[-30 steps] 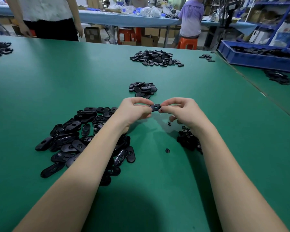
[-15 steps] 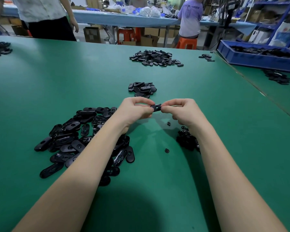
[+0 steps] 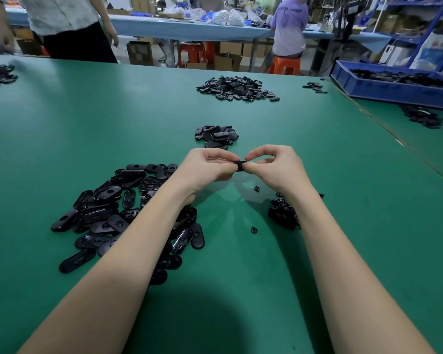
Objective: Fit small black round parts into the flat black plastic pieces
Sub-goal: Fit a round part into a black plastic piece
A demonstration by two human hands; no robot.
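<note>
Left hand (image 3: 205, 167), right hand (image 3: 276, 167) — both pinching flat black piece (image 3: 239, 165)

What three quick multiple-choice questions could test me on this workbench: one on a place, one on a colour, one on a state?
1. Where does the big pile of flat black pieces lie?
A. under the left forearm
B. in the blue bin
C. on an orange stool

2. What colour is the table top?
A. grey
B. green
C. white

3. What are the left hand and right hand doing?
A. resting flat
B. pinching one flat black piece between them
C. lifting the bin

Answers: 1 A, the pile spreads beneath that arm; 2 B, the surface is green; 3 B, fingertips of both meet on the piece.
</note>
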